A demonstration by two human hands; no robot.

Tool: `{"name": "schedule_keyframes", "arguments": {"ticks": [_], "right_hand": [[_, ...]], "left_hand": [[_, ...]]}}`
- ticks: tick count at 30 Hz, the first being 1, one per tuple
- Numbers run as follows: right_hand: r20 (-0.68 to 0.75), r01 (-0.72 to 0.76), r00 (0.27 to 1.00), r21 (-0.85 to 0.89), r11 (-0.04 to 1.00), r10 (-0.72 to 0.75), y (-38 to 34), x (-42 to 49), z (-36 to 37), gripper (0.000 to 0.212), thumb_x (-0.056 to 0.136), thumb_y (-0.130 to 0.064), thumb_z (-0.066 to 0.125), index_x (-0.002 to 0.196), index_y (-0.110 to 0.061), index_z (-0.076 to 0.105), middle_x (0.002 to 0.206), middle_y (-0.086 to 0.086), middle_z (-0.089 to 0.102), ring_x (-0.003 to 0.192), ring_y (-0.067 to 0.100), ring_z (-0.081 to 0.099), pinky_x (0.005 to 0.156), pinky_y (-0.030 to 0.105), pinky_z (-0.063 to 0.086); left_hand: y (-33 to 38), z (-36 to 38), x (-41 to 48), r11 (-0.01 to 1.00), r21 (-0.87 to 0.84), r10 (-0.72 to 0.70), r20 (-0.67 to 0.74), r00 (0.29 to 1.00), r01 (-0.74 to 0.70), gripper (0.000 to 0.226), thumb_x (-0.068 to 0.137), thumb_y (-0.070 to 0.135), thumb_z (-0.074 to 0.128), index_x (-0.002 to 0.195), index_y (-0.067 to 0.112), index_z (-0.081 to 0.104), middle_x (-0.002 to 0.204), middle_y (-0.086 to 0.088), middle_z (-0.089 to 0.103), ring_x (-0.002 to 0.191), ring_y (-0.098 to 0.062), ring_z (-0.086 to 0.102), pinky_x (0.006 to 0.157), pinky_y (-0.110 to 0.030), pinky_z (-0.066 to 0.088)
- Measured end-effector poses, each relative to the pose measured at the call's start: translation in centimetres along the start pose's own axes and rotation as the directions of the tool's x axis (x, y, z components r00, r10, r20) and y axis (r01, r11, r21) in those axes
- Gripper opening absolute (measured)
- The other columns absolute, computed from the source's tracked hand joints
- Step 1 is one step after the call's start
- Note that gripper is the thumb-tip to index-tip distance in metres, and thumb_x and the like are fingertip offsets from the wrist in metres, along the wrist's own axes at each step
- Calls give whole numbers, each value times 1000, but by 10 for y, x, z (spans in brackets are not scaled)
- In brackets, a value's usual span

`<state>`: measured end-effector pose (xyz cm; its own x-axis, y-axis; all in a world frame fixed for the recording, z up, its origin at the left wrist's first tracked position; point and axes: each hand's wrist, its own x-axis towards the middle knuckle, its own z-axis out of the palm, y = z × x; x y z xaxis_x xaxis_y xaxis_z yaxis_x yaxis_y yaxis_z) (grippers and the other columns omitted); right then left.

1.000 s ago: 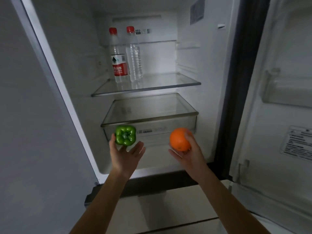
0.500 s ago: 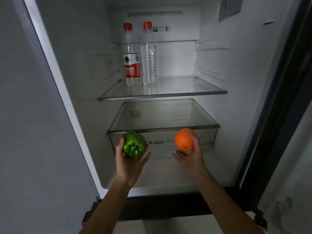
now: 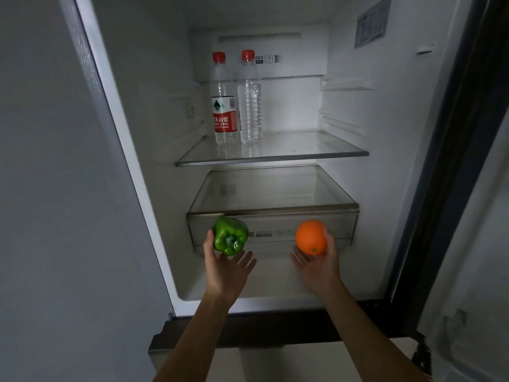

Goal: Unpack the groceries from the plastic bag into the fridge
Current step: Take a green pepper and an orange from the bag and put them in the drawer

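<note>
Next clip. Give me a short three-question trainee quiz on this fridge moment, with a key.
1. True or false: two red-capped clear plastic bottles stand upright on the glass shelf.
2. The left hand holds: A) a glossy green bell pepper; B) a bottle; C) nothing.
3. Which item is in the right hand?
Key: 1 true; 2 A; 3 the round orange fruit.

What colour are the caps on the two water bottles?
Red, on both bottles, seen in the head view.
</note>
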<state>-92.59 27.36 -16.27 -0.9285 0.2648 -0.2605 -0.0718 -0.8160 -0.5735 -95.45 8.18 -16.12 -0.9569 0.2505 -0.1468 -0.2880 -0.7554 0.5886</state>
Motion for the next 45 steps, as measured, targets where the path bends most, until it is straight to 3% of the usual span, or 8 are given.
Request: {"name": "schedule_keyframes", "arguments": {"ticks": [8,15,20,27,30,34,41,45], "right_hand": [[54,-33,998,-3,999,33,0,-48,-27,77,74,-47,72,140,-26,38,138,16,47,119,40,55,92,49,50],[86,-63,994,-27,998,65,4,-108,-52,112,42,-48,92,139,-34,39,139,16,43,119,45,54,91,52,52],[137,-97,986,-20,995,98,6,-136,-70,68,81,-41,69,140,-28,38,141,18,43,122,43,53,99,54,48],[147,-76,976,-458,886,160,-22,-174,-55,92,42,-49,93,121,-28,50,131,11,51,115,38,61,88,47,56],[228,15,941,-768,640,251,-46,-194,-36,67,62,-40,76,123,-26,50,116,-2,59,102,22,66,77,34,57],[371,297,920,-869,397,124,-65,-197,23,46,64,-43,77,105,-47,56,115,-13,59,99,10,63,73,23,53],[392,392,920,-913,-109,23,-45,-90,96,69,70,-41,82,129,-22,53,124,-1,57,104,16,56,82,29,46],[305,351,936,-790,-504,173,-20,-30,117,78,64,-50,83,131,-20,56,129,8,60,114,26,57,93,38,52]], "left_hand": [[-9,-20,-52,998,66,-15,-23,1000,17,100,49,66,80,134,17,57,140,-19,53,128,-38,51,113,-51,33],[-17,-40,-114,999,39,5,-2,1000,-5,88,59,62,77,131,14,61,128,-16,60,117,-34,59,109,-50,38],[-16,-47,-149,997,82,11,34,999,-14,67,73,58,69,122,14,65,119,-15,62,114,-34,58,109,-50,38],[19,-39,-189,895,446,45,-31,998,-27,69,71,61,69,127,22,59,119,-11,71,105,-28,70,79,-42,57],[55,-12,-200,739,632,285,21,958,-234,89,45,72,81,116,21,65,106,-5,75,94,-21,72,62,-29,57],[94,24,-175,511,782,419,135,898,-356,84,61,49,87,133,20,53,113,-4,68,96,-23,71,60,-27,58],[111,41,-75,-385,916,248,217,944,-109,77,71,31,86,136,20,47,130,-9,51,114,-27,55,97,-36,50],[110,38,-22,-663,746,110,166,980,-52,70,66,43,83,128,24,56,130,-10,51,111,-29,58,100,-40,50]]}}
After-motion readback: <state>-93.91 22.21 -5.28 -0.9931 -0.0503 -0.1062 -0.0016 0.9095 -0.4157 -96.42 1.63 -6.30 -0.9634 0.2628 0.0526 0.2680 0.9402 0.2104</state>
